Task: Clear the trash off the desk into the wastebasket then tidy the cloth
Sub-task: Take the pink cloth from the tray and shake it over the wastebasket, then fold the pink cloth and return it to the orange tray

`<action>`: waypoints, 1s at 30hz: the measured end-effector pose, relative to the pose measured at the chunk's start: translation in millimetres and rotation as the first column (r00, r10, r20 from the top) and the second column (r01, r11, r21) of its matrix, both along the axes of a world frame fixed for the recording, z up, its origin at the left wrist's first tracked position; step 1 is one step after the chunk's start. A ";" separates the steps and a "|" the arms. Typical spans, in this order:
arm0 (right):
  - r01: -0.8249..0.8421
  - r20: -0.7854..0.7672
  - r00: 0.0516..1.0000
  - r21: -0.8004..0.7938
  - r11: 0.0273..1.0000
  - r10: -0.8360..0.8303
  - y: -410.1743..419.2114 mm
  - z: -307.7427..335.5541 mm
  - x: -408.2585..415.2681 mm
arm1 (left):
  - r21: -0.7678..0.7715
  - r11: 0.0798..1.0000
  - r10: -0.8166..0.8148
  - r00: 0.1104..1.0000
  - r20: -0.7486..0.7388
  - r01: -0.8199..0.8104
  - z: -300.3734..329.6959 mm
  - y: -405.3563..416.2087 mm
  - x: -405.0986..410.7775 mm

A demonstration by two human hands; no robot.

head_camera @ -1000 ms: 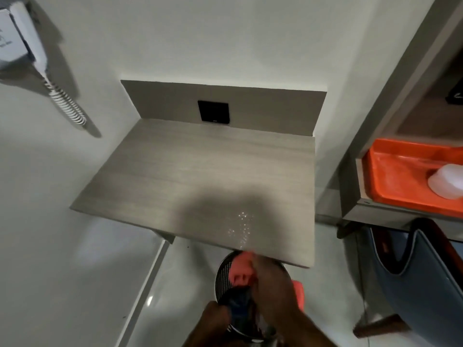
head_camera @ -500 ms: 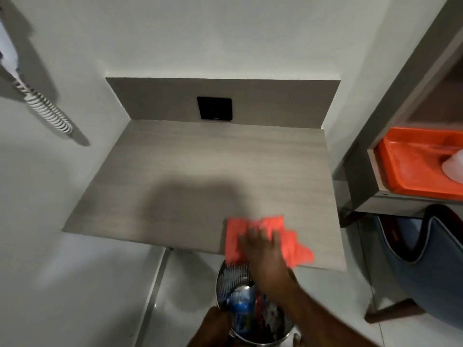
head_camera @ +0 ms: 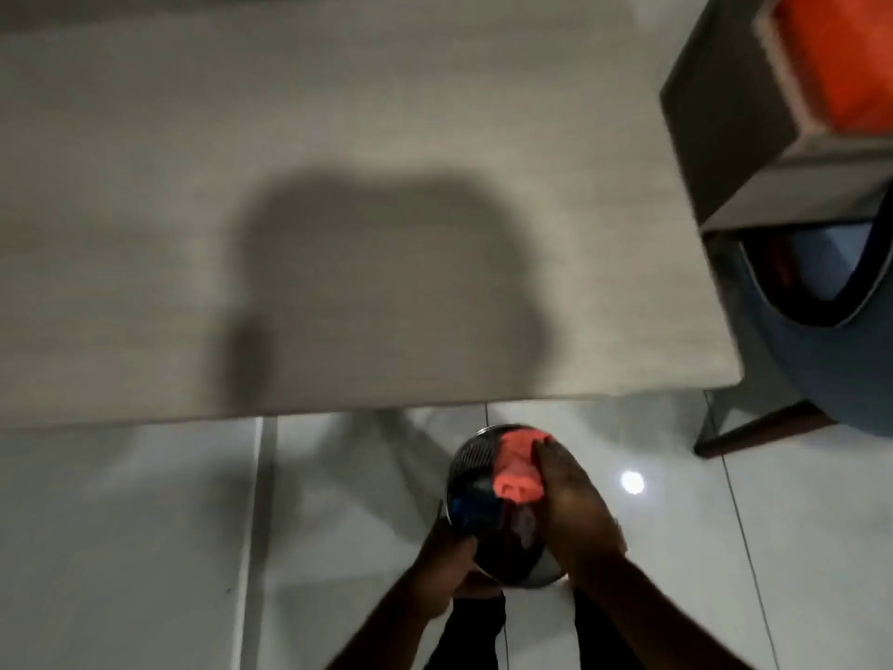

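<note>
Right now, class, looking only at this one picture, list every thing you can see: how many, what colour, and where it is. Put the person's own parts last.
pale wood-grain desk top: one, grey-beige, upper left and centre.
round metal mesh wastebasket: one, silvery and dark, on the floor in front of the desk, trash inside.
crumpled orange-red cloth: one, over the wastebasket's mouth.
blue item: one, inside the wastebasket; kind unclear.
grey shelf unit: one, upper right, something orange on it.
blue chair: one, dark wooden leg, right edge.
glossy tiled floor: pale grey, bottom.
left hand: one, gripping the wastebasket's near rim.
right hand: one, on the cloth.
</note>
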State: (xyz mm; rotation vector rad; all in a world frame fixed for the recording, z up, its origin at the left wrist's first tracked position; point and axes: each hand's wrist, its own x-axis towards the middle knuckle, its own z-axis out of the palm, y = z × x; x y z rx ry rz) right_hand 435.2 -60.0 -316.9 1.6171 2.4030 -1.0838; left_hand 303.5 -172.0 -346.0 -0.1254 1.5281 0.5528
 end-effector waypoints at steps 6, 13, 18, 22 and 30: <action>0.119 0.203 0.975 -0.137 0.983 -0.089 9.4 -101.8 41.8 | 0.005 1.000 -0.030 0.996 -0.079 0.031 -138.1 25.3 12.3; 0.267 0.193 0.951 -0.113 0.957 -0.242 9.5 -138.1 48.9 | -0.045 0.997 -0.063 0.996 -0.065 0.061 -178.0 46.0 37.1; 0.254 0.195 0.952 -0.067 0.965 -0.237 2.3 -78.9 42.8 | -0.057 0.984 -0.180 0.939 -0.293 0.171 -101.6 59.4 33.6; 0.161 0.110 0.976 0.212 0.964 -0.188 -6.1 37.6 33.1 | 0.167 0.977 -0.073 0.941 -0.332 0.134 39.2 82.6 30.4; 0.329 -0.364 0.883 0.036 0.944 -0.294 -54.9 224.6 29.3 | 0.286 0.434 -0.383 0.463 -0.800 0.854 307.6 113.4 19.9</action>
